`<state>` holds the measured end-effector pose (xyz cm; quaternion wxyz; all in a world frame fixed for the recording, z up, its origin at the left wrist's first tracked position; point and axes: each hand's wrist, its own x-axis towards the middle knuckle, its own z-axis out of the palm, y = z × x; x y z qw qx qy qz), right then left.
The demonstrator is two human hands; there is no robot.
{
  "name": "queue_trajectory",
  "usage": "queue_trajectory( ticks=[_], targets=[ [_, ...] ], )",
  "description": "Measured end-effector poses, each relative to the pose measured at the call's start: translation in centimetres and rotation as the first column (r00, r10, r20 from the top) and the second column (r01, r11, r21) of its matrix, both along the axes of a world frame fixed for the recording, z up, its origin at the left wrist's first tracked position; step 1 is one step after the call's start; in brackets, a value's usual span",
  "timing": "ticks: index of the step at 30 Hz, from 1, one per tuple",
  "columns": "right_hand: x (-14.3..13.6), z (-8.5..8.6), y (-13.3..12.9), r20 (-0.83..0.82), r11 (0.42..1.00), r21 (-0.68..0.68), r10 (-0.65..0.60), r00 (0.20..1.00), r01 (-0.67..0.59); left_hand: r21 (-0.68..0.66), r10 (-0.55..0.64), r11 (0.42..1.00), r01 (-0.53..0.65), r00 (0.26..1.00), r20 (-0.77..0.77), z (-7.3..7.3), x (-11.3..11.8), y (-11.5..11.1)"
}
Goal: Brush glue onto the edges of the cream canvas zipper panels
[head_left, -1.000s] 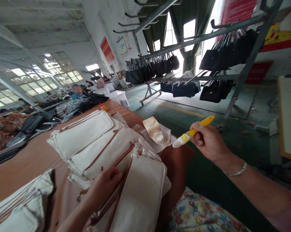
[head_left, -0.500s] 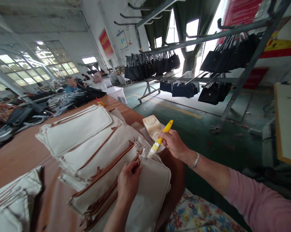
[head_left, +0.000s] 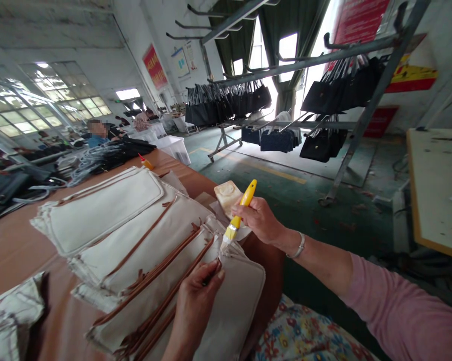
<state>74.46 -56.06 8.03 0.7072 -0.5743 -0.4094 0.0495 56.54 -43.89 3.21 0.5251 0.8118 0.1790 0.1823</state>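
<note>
My right hand (head_left: 259, 219) is closed around a yellow-handled brush (head_left: 248, 193). The brush's pale bristles point down at the top edge of a cream fabric piece (head_left: 238, 296). Just below the bristles, my left hand (head_left: 199, 296) pinches the end of a thin brown strip (head_left: 196, 264) at that edge. Overlapping cream pieces with brown strips (head_left: 136, 213) spread leftward over the brown table. A cream plastic container (head_left: 227, 194) stands behind the brush, partly covered by my right hand.
A red-tipped orange bottle (head_left: 146, 163) lies on the brown table (head_left: 8, 253). More cream pieces (head_left: 17, 313) sit at lower left. Black bags (head_left: 323, 95) hang on a metal rack (head_left: 348, 155) beyond. A person (head_left: 98, 133) is at the far left.
The view has shifted, so the rack and table appear further left. The brush is tilted more upright, and its bristles are closer to the fingertips of my left hand.
</note>
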Motion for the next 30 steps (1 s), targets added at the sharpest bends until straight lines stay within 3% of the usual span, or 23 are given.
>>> queue_trajectory(
  ticks=[3,6,8,11,14,16,20,22,24,26,30],
  targets=[
    [-0.3,-0.1,-0.8,0.078,0.995,-0.087,0.053,0.996,-0.046,0.013,-0.036,0.999,0.036,0.999,0.003,-0.1,-0.2,-0.8],
    [-0.1,0.0,-1.0,0.112,0.995,-0.063,-0.07,0.991,0.078,0.131,-0.069,0.989,0.061,0.996,0.058,-0.3,-0.4,-1.9],
    [0.0,0.3,-1.1,0.086,0.995,-0.035,-0.089,0.992,0.092,0.227,-0.07,0.973,0.047,0.993,0.096,-0.3,-0.6,-2.6],
    [-0.4,1.0,-1.6,0.097,0.992,-0.109,0.078,0.992,-0.068,0.317,-0.011,0.948,-0.029,0.992,0.124,-0.3,-0.9,-3.4],
    [-0.8,1.9,-2.5,0.077,0.935,-0.208,0.309,0.948,-0.287,0.333,0.058,0.939,-0.085,0.994,0.088,-0.5,-1.1,-3.7],
    [-0.8,2.5,-3.2,0.073,0.912,-0.218,0.37,0.926,-0.347,0.336,0.069,0.938,-0.086,0.996,0.061,-0.6,-1.1,-3.7],
    [-0.7,3.1,-3.5,0.158,0.982,-0.133,0.153,0.976,-0.133,0.373,0.026,0.927,-0.053,0.997,0.075,-0.7,-0.9,-3.5],
    [-1.2,2.7,-3.1,0.185,0.977,-0.175,0.152,0.971,-0.12,0.407,0.02,0.912,-0.055,0.996,0.088,-0.7,-0.9,-3.5],
    [-2.0,2.3,-3.0,0.152,0.93,-0.295,0.273,0.95,-0.22,0.488,0.064,0.87,-0.074,0.997,0.036,-1.2,-1.3,-3.8],
    [-2.8,1.9,-3.3,0.043,0.89,-0.355,0.323,0.945,-0.288,0.606,0.157,0.791,-0.08,0.985,-0.076,-2.3,-2.0,-4.3],
    [-2.4,1.0,-4.2,-0.18,0.968,-0.151,0.173,0.968,-0.201,0.735,0.347,0.669,-0.113,0.921,-0.175,-5.2,-4.4,-4.6]
  ],
)
